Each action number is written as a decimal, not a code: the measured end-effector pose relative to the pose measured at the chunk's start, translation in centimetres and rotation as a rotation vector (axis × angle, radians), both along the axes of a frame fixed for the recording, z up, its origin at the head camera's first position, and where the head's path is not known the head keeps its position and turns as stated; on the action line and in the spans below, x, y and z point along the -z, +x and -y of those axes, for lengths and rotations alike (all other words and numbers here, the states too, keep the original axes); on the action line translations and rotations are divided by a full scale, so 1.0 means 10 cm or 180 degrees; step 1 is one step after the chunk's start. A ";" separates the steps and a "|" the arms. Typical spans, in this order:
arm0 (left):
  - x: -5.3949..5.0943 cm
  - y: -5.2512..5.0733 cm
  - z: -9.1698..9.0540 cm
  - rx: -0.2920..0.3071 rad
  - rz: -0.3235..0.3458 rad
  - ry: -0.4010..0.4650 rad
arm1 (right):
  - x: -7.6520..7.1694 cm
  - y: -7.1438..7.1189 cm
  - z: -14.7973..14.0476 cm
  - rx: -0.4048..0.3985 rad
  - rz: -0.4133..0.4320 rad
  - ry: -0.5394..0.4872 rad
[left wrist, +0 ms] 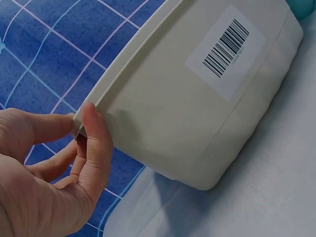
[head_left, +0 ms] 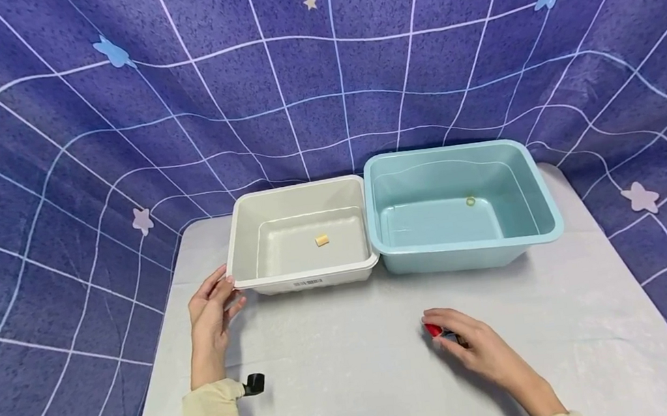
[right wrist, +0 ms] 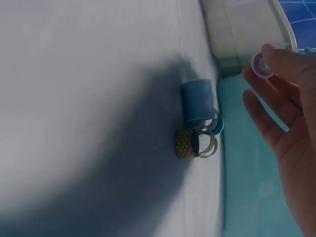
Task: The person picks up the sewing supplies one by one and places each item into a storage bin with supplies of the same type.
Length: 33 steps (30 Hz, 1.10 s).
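Observation:
In the left wrist view my left hand (left wrist: 54,182) pinches the corner rim of the off-white plastic bin (left wrist: 148,113) between thumb and finger. My right hand (head_left: 486,352) is above the table, in front of the blue bin, and pinches a small red thread spool (head_left: 432,329). The spool's pale round end (right wrist: 262,65) shows in the right wrist view. Below that hand lie a blue thread spool (right wrist: 198,101), a gold dimpled thimble (right wrist: 184,143) and metal rings (right wrist: 212,146), close together. A small yellow cylinder (head_left: 321,240) lies inside the off-white bin.
The light blue bin (head_left: 467,245) stands against the off-white bin's right side, with a small yellowish ring (head_left: 471,201) inside. Both stand at the back of the white-covered table (head_left: 340,372). A blue patterned curtain (head_left: 311,121) hangs behind and beside the table.

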<state>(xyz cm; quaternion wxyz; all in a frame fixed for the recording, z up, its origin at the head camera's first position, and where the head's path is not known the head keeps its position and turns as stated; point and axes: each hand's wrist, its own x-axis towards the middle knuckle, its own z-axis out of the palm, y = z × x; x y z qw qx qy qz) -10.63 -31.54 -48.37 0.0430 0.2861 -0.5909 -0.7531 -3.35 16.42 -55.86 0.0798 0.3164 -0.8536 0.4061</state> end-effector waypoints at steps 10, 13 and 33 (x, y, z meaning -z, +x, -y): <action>0.01 -0.01 -0.03 0.0038 -0.0069 0.0066 | -0.13 -0.16 0.13 -0.0135 -0.0213 -0.0075; 0.02 0.00 -0.02 0.0020 -0.0056 0.0095 | -0.17 -0.19 0.19 -0.0169 -0.0245 -0.0094; 0.02 0.02 0.00 0.0001 -0.0118 0.0145 | -0.45 -0.45 0.48 -0.0326 -0.0318 0.0173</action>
